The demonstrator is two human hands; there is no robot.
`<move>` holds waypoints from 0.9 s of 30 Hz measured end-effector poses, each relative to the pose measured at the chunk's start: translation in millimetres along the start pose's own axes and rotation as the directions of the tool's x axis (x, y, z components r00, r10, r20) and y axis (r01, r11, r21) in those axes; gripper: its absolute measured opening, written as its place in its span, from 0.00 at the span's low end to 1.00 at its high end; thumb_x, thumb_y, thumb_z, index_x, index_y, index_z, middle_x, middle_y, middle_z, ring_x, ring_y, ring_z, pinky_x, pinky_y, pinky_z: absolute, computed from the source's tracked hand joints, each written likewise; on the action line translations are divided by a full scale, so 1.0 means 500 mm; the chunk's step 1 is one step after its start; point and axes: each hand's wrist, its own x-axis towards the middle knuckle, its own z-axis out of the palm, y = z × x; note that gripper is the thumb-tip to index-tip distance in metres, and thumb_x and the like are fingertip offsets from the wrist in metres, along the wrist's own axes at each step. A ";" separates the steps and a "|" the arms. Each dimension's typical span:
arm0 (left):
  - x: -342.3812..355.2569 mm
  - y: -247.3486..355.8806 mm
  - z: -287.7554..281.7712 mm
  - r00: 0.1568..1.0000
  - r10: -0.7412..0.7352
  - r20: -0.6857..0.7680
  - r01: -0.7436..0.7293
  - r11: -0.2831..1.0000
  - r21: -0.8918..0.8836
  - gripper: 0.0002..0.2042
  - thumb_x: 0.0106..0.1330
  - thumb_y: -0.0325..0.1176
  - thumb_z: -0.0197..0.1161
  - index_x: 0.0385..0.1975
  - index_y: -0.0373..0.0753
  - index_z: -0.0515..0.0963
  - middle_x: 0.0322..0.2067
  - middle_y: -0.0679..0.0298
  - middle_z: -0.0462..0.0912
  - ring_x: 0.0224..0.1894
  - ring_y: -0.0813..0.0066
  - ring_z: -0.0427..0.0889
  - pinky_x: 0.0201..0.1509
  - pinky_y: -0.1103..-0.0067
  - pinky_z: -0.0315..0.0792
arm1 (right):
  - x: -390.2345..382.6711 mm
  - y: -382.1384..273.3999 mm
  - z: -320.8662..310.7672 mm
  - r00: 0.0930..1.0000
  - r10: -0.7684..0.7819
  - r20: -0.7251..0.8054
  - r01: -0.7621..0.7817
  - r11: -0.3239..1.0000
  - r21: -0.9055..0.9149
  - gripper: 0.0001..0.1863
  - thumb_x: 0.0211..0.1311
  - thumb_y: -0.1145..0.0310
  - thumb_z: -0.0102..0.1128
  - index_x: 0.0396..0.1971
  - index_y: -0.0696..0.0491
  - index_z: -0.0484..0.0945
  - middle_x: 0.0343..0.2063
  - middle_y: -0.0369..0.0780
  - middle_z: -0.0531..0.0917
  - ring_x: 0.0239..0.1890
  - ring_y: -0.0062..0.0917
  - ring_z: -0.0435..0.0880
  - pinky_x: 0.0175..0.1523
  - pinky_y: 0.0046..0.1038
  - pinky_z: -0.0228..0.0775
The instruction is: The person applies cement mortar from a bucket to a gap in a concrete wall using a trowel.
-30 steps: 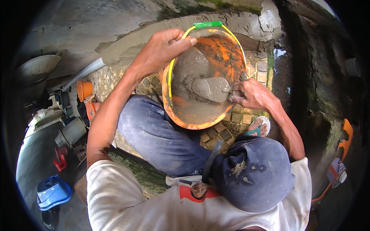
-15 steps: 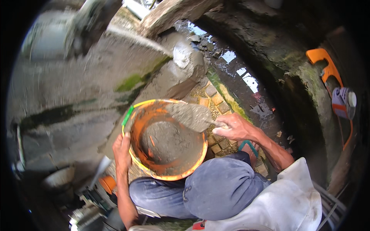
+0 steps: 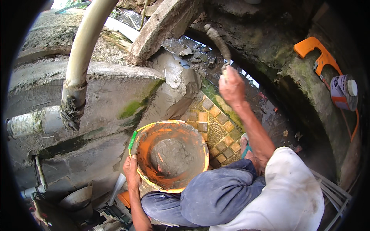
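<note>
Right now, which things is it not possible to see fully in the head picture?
In the head view:
Left hand: fingers mostly hidden behind the bucket.
Trowel: handle mostly covered by the right hand, itself slightly blurred.
Bucket's bottom: under grey mortar.
Orange container: partly behind the left forearm, which the lower edge cuts off.

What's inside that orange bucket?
Inside the bucket there's a lumpy grey mix with a couple of small reddish-orange bits showing. More grey smears the orange walls. The bucket's bottom is covered by the mix, so I can't see it.
</note>
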 end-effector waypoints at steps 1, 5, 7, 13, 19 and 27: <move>0.002 -0.003 0.003 1.000 -0.006 -0.001 0.006 1.000 0.010 0.15 0.82 0.39 0.59 0.55 0.35 0.81 0.47 0.66 0.85 0.46 0.80 0.81 0.52 0.77 0.77 | -0.013 0.004 0.031 0.986 0.009 0.167 0.002 0.998 -0.065 0.08 0.70 0.73 0.50 0.42 0.59 0.76 0.31 0.45 0.81 0.25 0.30 0.81 0.20 0.32 0.78; -0.018 0.028 0.032 0.999 -0.036 -0.017 0.035 0.995 -0.092 0.14 0.82 0.40 0.59 0.55 0.36 0.81 0.47 0.66 0.86 0.47 0.80 0.82 0.52 0.77 0.77 | -0.112 -0.076 0.035 0.870 -0.401 0.285 0.347 0.911 0.224 0.08 0.64 0.76 0.53 0.40 0.63 0.76 0.35 0.52 0.83 0.28 0.35 0.84 0.23 0.34 0.81; -0.023 0.011 0.015 0.998 -0.051 -0.025 0.048 0.992 -0.114 0.15 0.82 0.40 0.59 0.55 0.35 0.81 0.48 0.65 0.86 0.47 0.80 0.82 0.53 0.77 0.78 | -0.136 -0.141 -0.033 0.782 -0.584 0.216 0.493 0.793 0.358 0.09 0.62 0.74 0.56 0.39 0.63 0.76 0.37 0.53 0.83 0.28 0.37 0.84 0.25 0.36 0.80; -0.020 0.030 0.044 0.997 -0.055 -0.052 0.049 0.994 -0.102 0.12 0.82 0.38 0.59 0.50 0.36 0.82 0.41 0.72 0.85 0.41 0.86 0.78 0.48 0.81 0.74 | -0.186 -0.150 -0.155 0.648 -0.317 0.692 -0.070 0.881 0.468 0.10 0.65 0.66 0.61 0.37 0.58 0.80 0.30 0.46 0.83 0.25 0.32 0.82 0.29 0.39 0.76; -0.028 0.053 0.055 0.993 -0.043 -0.107 0.050 0.997 0.063 0.12 0.82 0.39 0.60 0.44 0.36 0.84 0.38 0.74 0.84 0.40 0.87 0.75 0.48 0.82 0.72 | -0.121 -0.104 -0.196 0.667 -0.012 0.745 -0.347 0.880 0.325 0.13 0.72 0.62 0.63 0.43 0.57 0.82 0.27 0.40 0.80 0.28 0.28 0.79 0.36 0.32 0.74; -0.004 0.050 0.062 0.998 0.020 -0.055 -0.011 0.987 0.163 0.15 0.79 0.43 0.62 0.38 0.35 0.82 0.33 0.75 0.77 0.38 0.86 0.71 0.43 0.79 0.70 | -0.129 -0.191 -0.156 0.359 -0.348 0.866 0.424 0.887 0.181 0.13 0.66 0.62 0.66 0.40 0.57 0.80 0.32 0.50 0.86 0.34 0.48 0.88 0.40 0.48 0.81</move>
